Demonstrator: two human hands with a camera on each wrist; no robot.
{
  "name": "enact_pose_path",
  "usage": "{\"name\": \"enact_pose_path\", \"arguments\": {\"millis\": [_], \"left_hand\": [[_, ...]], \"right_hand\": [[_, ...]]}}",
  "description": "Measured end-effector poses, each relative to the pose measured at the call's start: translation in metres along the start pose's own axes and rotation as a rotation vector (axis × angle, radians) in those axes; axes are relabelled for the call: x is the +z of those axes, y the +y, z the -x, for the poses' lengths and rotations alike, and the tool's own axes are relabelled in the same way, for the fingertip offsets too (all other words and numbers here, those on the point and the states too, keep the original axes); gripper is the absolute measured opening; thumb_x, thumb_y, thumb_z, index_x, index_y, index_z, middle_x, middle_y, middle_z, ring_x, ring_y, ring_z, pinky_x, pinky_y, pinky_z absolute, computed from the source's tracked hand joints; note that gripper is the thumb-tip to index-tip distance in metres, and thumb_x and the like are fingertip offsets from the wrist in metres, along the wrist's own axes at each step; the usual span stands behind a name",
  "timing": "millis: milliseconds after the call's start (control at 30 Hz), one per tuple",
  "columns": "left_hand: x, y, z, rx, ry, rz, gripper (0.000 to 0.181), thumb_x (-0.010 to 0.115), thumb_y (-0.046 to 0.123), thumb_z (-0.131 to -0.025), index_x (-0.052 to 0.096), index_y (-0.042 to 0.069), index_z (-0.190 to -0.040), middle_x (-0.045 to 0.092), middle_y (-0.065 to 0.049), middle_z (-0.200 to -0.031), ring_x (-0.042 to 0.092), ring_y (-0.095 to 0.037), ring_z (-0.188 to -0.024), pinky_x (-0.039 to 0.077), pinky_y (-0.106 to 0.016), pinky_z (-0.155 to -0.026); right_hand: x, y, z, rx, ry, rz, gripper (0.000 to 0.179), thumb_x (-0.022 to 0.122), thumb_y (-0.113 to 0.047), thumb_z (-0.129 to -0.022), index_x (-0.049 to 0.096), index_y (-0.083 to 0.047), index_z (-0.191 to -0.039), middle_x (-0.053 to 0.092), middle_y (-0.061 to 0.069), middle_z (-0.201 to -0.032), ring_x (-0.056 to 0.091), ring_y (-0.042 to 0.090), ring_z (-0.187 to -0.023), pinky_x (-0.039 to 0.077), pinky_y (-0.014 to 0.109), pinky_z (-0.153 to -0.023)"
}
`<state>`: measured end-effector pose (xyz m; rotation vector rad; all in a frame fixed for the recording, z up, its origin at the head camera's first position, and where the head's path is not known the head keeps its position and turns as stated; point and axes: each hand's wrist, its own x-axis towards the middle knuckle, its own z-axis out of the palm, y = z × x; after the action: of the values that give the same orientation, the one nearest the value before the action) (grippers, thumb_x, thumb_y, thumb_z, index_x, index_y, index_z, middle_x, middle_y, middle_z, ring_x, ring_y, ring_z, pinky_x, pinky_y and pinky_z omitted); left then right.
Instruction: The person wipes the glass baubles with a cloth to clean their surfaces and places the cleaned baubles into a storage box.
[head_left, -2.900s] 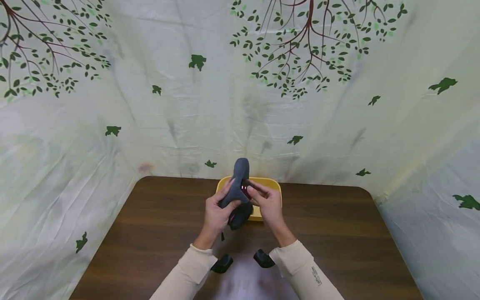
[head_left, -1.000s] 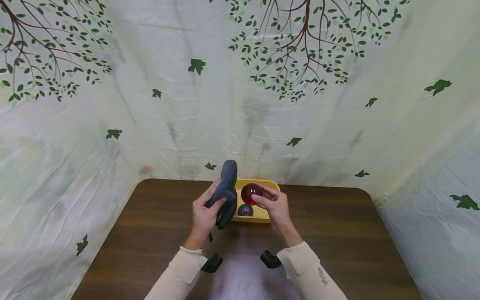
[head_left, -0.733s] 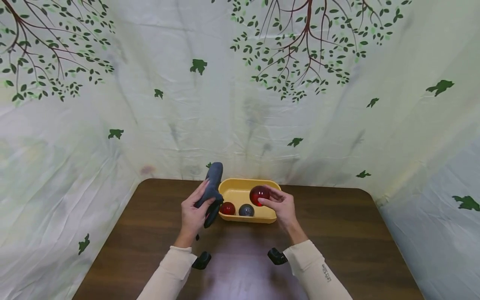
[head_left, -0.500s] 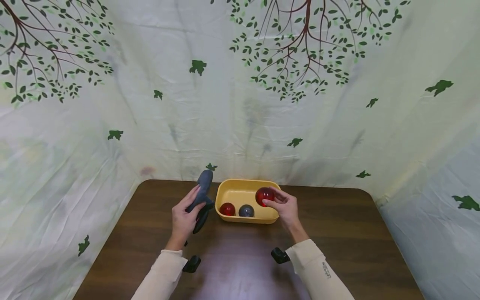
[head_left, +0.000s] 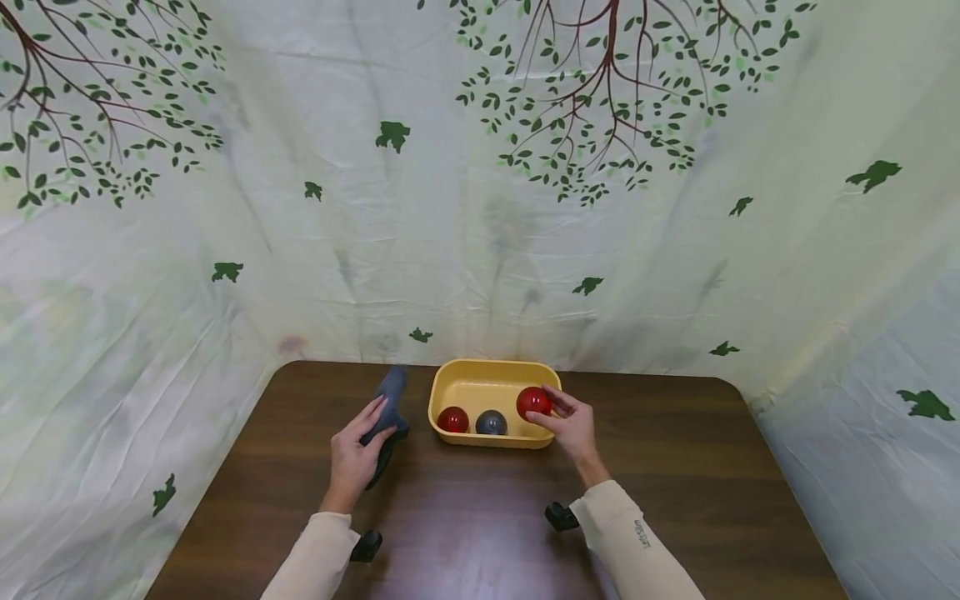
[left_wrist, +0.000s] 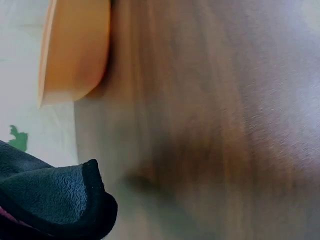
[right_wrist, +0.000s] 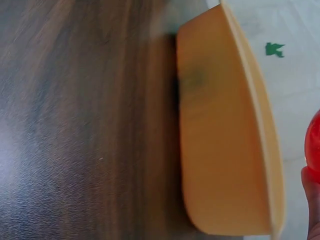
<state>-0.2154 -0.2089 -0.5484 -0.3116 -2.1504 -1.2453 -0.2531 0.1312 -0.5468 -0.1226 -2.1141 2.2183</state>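
My left hand [head_left: 352,462] grips a soft blue-grey cloth piece [head_left: 392,393] with dark edging, low over the table left of the yellow tray [head_left: 495,364]. In the left wrist view the fuzzy cloth [left_wrist: 55,195] shows black trim and a bit of pink. My right hand [head_left: 574,427] pinches a shiny red ball [head_left: 532,403] between thumb and fingers at the tray's right end. Inside the tray, along its near side, sit another red ball [head_left: 453,419] and a dark grey marbled ball [head_left: 491,422]. Only part of the held ball [right_wrist: 314,142] enters the right wrist view.
The tray stands near the back edge of a dark brown wooden table [head_left: 465,517]. Behind and beside the table hangs a pale curtain [head_left: 480,250] printed with branches and leaves. A black wrist device [head_left: 561,517] sits by each sleeve.
The left hand has carried the cloth left and down, off the tray, uncovering the two balls in it. The right hand drew the red ball out from the cloth, then moved it right and lower.
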Motion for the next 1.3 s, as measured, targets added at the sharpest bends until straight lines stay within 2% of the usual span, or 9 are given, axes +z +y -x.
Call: {"name": "enact_pose_path", "arguments": {"millis": [233, 300, 633, 900, 1067, 1167, 1233, 1300], "left_hand": [[0.006, -0.011, 0.012, 0.014, -0.040, -0.002, 0.046, 0.078, -0.008, -0.072, 0.070, 0.002, -0.116, 0.066, -0.016, -0.120, 0.059, -0.038, -0.110, 0.034, -0.007, -0.099], [0.008, -0.012, 0.015, 0.017, -0.050, -0.004, 0.046, 0.079, -0.008, -0.072, 0.070, 0.002, -0.116, 0.066, -0.016, -0.120, 0.059, -0.038, -0.110, 0.034, -0.007, -0.098], [0.015, -0.017, 0.036, -0.016, -0.092, -0.008, 0.045, 0.079, -0.006, -0.072, 0.070, 0.003, -0.116, 0.065, -0.018, -0.120, 0.058, -0.039, -0.112, 0.030, -0.006, -0.101], [0.013, -0.024, 0.053, -0.054, -0.184, -0.024, 0.046, 0.078, -0.005, -0.074, 0.069, 0.003, -0.118, 0.064, -0.018, -0.122, 0.058, -0.038, -0.114, 0.028, -0.003, -0.098], [0.015, -0.026, 0.058, -0.009, -0.221, -0.042, 0.046, 0.078, -0.005, -0.074, 0.069, 0.003, -0.118, 0.063, -0.020, -0.122, 0.057, -0.042, -0.113, 0.027, -0.004, -0.098], [0.017, -0.028, 0.059, 0.027, -0.246, -0.068, 0.046, 0.078, -0.004, -0.073, 0.069, 0.002, -0.117, 0.063, -0.021, -0.122, 0.056, -0.044, -0.113, 0.035, -0.016, -0.101], [0.017, -0.028, 0.060, 0.038, -0.271, -0.088, 0.045, 0.078, -0.002, -0.073, 0.069, 0.002, -0.117, 0.064, -0.022, -0.121, 0.056, -0.045, -0.114, 0.043, -0.032, -0.100], [0.017, -0.027, 0.060, 0.033, -0.301, -0.109, 0.044, 0.079, -0.001, -0.074, 0.069, 0.003, -0.117, 0.064, -0.021, -0.121, 0.055, -0.046, -0.114, 0.045, -0.049, -0.096]], "right_hand": [[0.000, 0.015, -0.003, -0.009, -0.002, 0.051, 0.055, 0.081, 0.002, -0.074, 0.062, 0.002, -0.125, 0.060, 0.021, -0.127, 0.056, 0.035, -0.117, 0.049, 0.036, -0.093], [0.000, 0.014, 0.000, -0.007, -0.003, 0.065, 0.055, 0.081, 0.002, -0.074, 0.062, 0.003, -0.125, 0.060, 0.022, -0.127, 0.056, 0.036, -0.117, 0.049, 0.037, -0.093], [0.003, 0.027, 0.000, -0.007, 0.035, 0.176, 0.056, 0.083, -0.003, -0.073, 0.064, -0.003, -0.126, 0.059, 0.017, -0.130, 0.055, 0.037, -0.118, 0.047, 0.042, -0.096], [0.008, 0.032, 0.000, -0.046, 0.066, 0.264, 0.056, 0.084, -0.004, -0.072, 0.065, -0.006, -0.124, 0.060, 0.014, -0.129, 0.056, 0.035, -0.117, 0.046, 0.042, -0.097], [0.010, 0.036, 0.000, -0.084, 0.073, 0.277, 0.056, 0.084, -0.003, -0.071, 0.065, -0.004, -0.124, 0.061, 0.016, -0.127, 0.056, 0.035, -0.118, 0.045, 0.042, -0.098], [0.010, 0.037, 0.000, -0.123, 0.081, 0.265, 0.053, 0.083, -0.002, -0.073, 0.065, -0.001, -0.122, 0.063, 0.018, -0.123, 0.059, 0.035, -0.114, 0.046, 0.042, -0.097], [0.011, 0.037, 0.001, -0.145, 0.089, 0.263, 0.049, 0.082, -0.003, -0.075, 0.066, 0.000, -0.121, 0.065, 0.018, -0.119, 0.062, 0.035, -0.109, 0.048, 0.043, -0.095], [0.011, 0.037, 0.001, -0.169, 0.094, 0.252, 0.045, 0.080, -0.004, -0.077, 0.067, 0.001, -0.119, 0.066, 0.018, -0.117, 0.064, 0.035, -0.104, 0.050, 0.044, -0.093]]}}
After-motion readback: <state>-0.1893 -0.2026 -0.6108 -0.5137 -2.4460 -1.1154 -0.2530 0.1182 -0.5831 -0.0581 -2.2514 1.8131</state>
